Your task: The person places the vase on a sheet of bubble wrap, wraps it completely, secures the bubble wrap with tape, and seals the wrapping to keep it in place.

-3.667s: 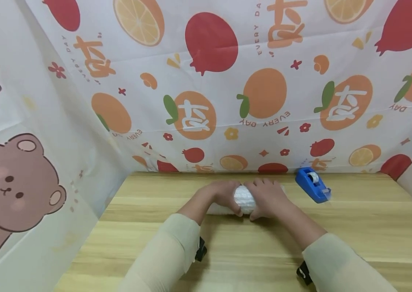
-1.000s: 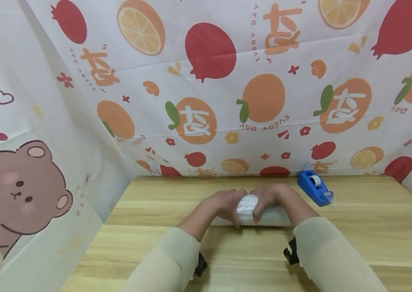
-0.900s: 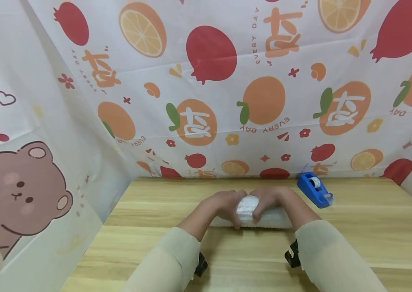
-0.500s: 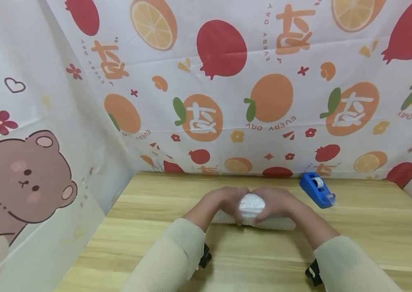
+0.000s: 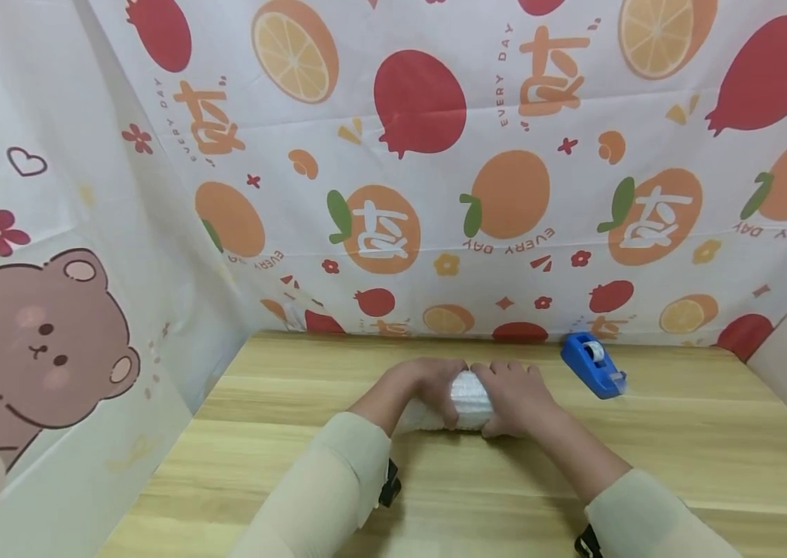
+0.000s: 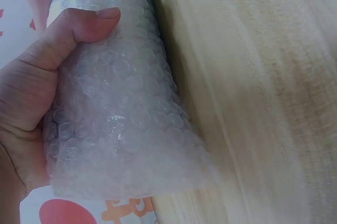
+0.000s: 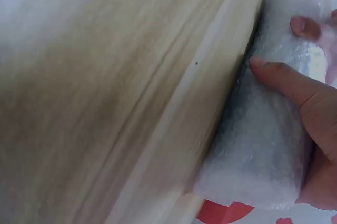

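Note:
A roll of bubble wrap (image 5: 471,401) lies crosswise on the wooden table, and both hands grip it near its middle. My left hand (image 5: 433,386) curves over its left part; in the left wrist view the thumb lies along the clear bubbled surface of the wrap (image 6: 116,113), whose flat loose end widens toward the camera. Close beside it, my right hand (image 5: 515,397) wraps over the right part, fingers on the far side and thumb on the near side. In the right wrist view both thumbs press on the wrap (image 7: 258,145). Whatever is inside the wrap is hidden.
A blue tape dispenser (image 5: 591,366) with a roll of clear tape stands at the back right of the table (image 5: 672,434). A fruit-printed cloth (image 5: 505,287) hangs right behind the table's back edge, and a bear-printed cloth (image 5: 51,341) hangs at the left.
My right hand, earlier arched over the roll with the right end showing, has shifted its grip and now covers more of that side. The left hand keeps its hold.

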A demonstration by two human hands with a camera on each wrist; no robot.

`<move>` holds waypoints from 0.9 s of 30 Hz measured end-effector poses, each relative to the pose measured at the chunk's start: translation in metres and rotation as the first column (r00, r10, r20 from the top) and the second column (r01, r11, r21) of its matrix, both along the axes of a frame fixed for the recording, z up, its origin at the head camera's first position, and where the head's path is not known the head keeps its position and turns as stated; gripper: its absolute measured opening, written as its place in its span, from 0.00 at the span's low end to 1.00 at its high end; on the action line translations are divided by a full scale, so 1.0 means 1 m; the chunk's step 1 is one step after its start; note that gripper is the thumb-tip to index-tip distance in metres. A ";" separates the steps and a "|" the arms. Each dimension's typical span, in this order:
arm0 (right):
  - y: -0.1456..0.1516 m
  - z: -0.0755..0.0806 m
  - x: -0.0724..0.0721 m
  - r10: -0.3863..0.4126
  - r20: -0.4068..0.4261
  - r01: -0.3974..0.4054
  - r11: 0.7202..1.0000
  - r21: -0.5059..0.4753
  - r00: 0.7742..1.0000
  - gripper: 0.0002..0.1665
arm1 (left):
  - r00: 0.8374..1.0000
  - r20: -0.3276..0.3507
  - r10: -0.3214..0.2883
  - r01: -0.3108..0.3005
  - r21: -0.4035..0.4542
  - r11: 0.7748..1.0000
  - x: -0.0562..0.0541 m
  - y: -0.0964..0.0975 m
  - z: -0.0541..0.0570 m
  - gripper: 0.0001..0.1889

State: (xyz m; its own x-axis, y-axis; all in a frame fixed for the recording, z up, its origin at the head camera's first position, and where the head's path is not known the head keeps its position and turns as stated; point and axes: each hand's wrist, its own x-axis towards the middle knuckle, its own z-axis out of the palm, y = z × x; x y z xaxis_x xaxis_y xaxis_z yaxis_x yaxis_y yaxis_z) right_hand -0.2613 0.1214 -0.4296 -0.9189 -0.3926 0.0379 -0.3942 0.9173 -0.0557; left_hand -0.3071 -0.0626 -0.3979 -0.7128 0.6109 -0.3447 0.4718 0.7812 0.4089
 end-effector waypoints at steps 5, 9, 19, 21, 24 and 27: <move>-0.003 -0.001 0.000 -0.007 -0.015 0.008 1.000 0.017 1.000 0.55 | 0.999 0.010 -0.034 0.034 -0.021 0.999 -0.008 -0.001 -0.003 0.37; -0.004 -0.002 0.000 -0.030 -0.026 0.030 1.000 0.002 0.999 0.55 | 0.998 0.065 -0.014 0.016 -0.039 0.999 -0.014 -0.001 -0.002 0.35; -0.005 -0.004 -0.005 -0.044 -0.092 0.046 0.999 0.018 0.995 0.52 | 0.973 0.227 0.046 -0.043 -0.019 0.999 -0.028 -0.002 0.002 0.31; -0.005 -0.004 -0.006 -0.041 -0.077 0.042 0.999 0.011 0.996 0.52 | 0.969 0.243 0.053 -0.050 -0.019 0.999 -0.030 -0.003 0.001 0.32; -0.006 -0.004 -0.009 -0.035 -0.065 0.035 0.999 0.008 0.997 0.52 | 0.961 0.270 0.064 -0.061 -0.019 0.998 -0.032 -0.003 0.000 0.32; -0.004 -0.004 -0.012 -0.039 -0.081 0.040 0.999 0.019 0.996 0.52 | 0.956 0.287 0.054 -0.053 -0.011 0.999 -0.036 -0.002 0.001 0.32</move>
State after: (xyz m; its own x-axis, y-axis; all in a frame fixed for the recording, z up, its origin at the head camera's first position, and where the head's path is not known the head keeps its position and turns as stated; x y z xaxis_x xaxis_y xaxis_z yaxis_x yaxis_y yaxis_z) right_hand -0.2732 0.1171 -0.4338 -0.9280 -0.3577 0.1048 -0.3602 0.9328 -0.0060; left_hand -0.3430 -0.0650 -0.3965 -0.6149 0.5731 -0.5416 0.2923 0.8036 0.5184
